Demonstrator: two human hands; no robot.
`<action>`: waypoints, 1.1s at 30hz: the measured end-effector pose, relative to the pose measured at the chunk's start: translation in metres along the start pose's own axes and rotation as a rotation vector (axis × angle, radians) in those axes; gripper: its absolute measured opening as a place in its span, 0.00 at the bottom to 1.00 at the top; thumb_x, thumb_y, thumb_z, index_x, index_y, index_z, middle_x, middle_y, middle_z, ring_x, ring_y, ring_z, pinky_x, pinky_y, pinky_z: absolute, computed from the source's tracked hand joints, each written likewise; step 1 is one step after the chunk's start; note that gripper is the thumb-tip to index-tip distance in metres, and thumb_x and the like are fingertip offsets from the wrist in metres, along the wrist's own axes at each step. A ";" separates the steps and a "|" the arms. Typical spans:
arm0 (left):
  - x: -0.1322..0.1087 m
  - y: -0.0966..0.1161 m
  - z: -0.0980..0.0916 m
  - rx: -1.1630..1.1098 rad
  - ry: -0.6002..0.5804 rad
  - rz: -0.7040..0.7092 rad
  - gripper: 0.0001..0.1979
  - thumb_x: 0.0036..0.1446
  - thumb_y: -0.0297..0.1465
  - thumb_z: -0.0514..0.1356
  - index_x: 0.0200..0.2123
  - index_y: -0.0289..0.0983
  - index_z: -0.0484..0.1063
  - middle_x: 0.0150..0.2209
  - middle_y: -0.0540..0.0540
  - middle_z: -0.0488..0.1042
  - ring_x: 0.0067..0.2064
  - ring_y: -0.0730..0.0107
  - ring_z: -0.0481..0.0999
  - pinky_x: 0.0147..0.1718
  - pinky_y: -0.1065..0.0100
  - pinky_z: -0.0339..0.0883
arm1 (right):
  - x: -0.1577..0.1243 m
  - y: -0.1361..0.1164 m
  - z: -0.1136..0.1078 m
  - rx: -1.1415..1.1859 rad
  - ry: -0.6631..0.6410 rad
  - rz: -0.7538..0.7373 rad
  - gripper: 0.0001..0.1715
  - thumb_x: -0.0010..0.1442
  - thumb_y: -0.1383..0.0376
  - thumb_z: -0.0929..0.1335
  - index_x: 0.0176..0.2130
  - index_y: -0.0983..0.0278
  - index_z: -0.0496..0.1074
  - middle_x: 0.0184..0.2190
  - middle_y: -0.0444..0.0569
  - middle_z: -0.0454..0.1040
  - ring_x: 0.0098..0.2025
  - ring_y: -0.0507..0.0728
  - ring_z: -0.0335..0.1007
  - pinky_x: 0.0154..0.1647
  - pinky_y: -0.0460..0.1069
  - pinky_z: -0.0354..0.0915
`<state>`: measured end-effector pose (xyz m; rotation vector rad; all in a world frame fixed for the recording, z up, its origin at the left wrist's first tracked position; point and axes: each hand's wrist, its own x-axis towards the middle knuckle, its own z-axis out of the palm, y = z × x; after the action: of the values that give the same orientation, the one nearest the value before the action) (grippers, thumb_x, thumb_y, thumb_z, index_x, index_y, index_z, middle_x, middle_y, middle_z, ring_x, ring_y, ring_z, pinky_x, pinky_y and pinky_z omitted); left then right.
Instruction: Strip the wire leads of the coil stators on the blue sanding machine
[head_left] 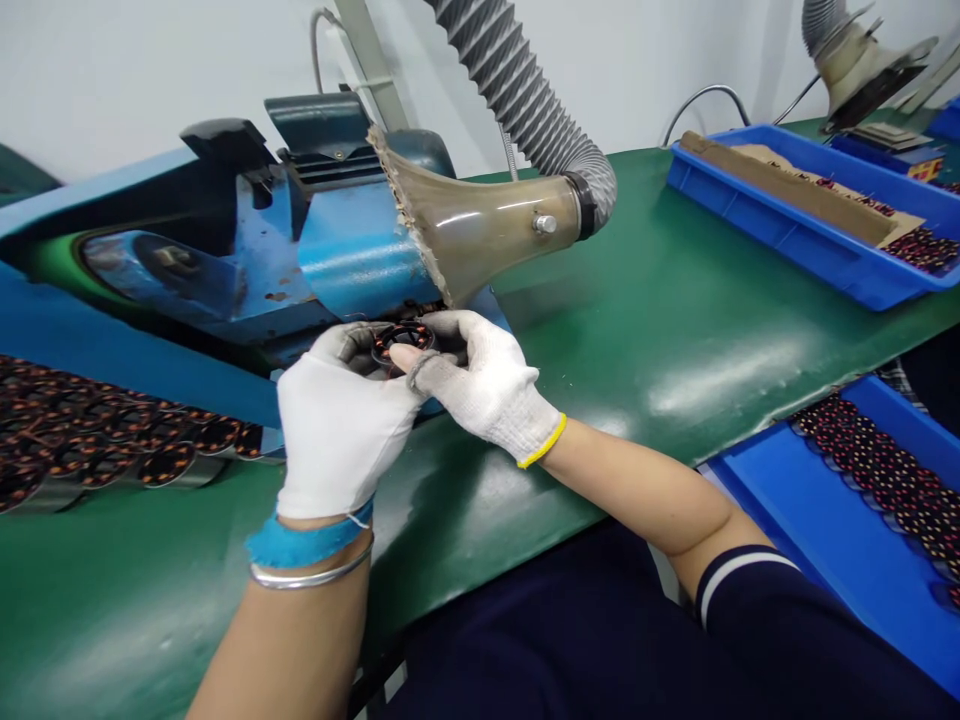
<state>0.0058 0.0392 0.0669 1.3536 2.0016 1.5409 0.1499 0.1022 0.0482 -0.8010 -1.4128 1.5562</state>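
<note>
Between both hands is a motor stator (405, 338), a round black part with copper windings, held at the front of the blue belt machine (360, 250). My left hand (345, 410), in a white glove, grips its left side. Around its right side my right hand (480, 380) is closed, in a white glove with a yellow cuff; the bare thumb tip lies on the near rim. The far edge of the stator is partly hidden by the fingers and sits close to the machine's underside. A brownish suction hood (487, 225) hangs just above the hands.
Rows of similar stators (112, 430) stand on the green table (630, 330) at left. A grey corrugated hose (517, 80) leads up from the hood. One blue tray (772, 220) with parts and cardboard lies at the back right, another blue tray (795, 500) below the table edge.
</note>
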 end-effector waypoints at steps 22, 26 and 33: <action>-0.037 -0.038 -0.005 -0.033 0.032 0.107 0.32 0.55 0.53 0.83 0.58 0.46 0.86 0.54 0.40 0.94 0.58 0.42 0.96 0.63 0.46 0.94 | -0.019 0.030 -0.001 -0.009 -0.058 -0.099 0.49 0.47 0.52 0.98 0.59 0.60 0.83 0.62 0.60 0.91 0.66 0.72 0.93 0.74 0.66 0.89; -0.045 -0.052 -0.006 -0.075 0.051 0.075 0.35 0.50 0.53 0.84 0.58 0.48 0.85 0.56 0.40 0.93 0.61 0.38 0.95 0.67 0.42 0.93 | -0.022 0.039 0.001 -0.125 -0.087 -0.179 0.48 0.48 0.51 0.97 0.59 0.60 0.85 0.63 0.60 0.91 0.68 0.74 0.92 0.78 0.68 0.87; -0.043 -0.063 -0.015 -0.413 -0.067 -0.261 0.36 0.55 0.65 0.80 0.58 0.51 0.86 0.63 0.38 0.93 0.60 0.39 0.95 0.65 0.41 0.95 | -0.016 0.035 -0.011 -0.149 -0.216 -0.280 0.44 0.48 0.50 0.97 0.57 0.60 0.88 0.62 0.59 0.93 0.65 0.74 0.95 0.72 0.66 0.91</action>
<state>-0.0138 -0.0034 0.0047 0.9298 1.6233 1.6417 0.1598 0.0929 0.0103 -0.5036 -1.7330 1.3629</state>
